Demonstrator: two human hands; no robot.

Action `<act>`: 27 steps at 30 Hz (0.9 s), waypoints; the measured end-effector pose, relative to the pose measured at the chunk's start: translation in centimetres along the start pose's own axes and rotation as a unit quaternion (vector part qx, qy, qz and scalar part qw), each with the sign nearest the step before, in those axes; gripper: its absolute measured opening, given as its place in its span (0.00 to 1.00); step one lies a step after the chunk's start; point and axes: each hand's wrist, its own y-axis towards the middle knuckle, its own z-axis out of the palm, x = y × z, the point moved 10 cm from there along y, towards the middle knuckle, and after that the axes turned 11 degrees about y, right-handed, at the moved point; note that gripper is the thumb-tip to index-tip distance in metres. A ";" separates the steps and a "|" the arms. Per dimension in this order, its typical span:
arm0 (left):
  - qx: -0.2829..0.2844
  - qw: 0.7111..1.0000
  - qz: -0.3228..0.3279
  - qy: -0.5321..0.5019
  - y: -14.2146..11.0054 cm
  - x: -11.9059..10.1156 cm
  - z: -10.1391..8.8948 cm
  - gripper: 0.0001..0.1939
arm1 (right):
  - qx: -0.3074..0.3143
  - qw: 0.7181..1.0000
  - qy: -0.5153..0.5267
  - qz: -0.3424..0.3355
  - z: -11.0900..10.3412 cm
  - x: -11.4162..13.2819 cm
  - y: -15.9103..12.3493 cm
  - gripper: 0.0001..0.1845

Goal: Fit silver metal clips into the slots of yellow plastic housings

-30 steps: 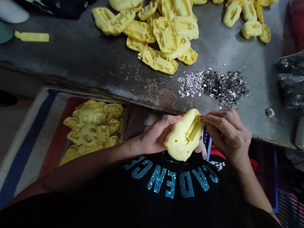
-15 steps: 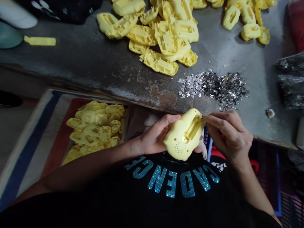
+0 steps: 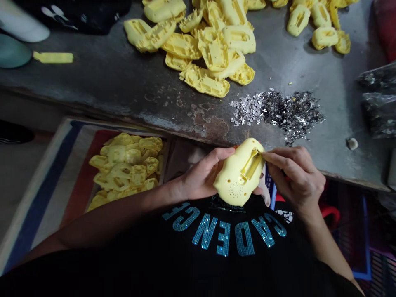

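Note:
A pale yellow plastic toy shell [image 3: 230, 181] with a long recessed slot and a cluster of small speaker holes is tilted in front of my chest. My left hand [image 3: 204, 175] is wrapped around its left side and underside, thumb along the edge. At the slot's upper end, thumb and forefinger of my right hand [image 3: 295, 175] are pinched together against the rim. Whatever tiny piece sits between those fingertips is too small to make out. Just beyond, on the bench, lies a heap of small shiny metal contact pieces [image 3: 278, 111].
Yellow shell halves [image 3: 213, 49] are piled at the back of the grey bench [image 3: 123, 78], with more [image 3: 298, 20] at back right. A box of yellow shells [image 3: 126, 165] stands below left. Plastic bags of dark parts [image 3: 382, 111] lie at the right edge.
The pinched fingers of my right hand have shifted slightly left, covering the slot's upper end where small metal bits showed. The shell stays in my left hand, moved up a little.

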 end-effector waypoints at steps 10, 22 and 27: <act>-0.136 0.977 0.069 0.149 -1.6 0.2 -2.1 0.37 | 0.144 0.960 0.181 0.161 1.6 -4.4 2.3 0.10; -0.168 0.935 0.070 0.304 -3.6 -0.9 -3.8 0.30 | 0.002 0.993 0.103 0.066 2.4 -3.0 1.4 0.10; -0.117 0.909 0.106 0.386 -4.3 -2.6 -4.3 0.29 | 0.005 0.919 0.300 0.254 5.0 -7.2 0.0 0.07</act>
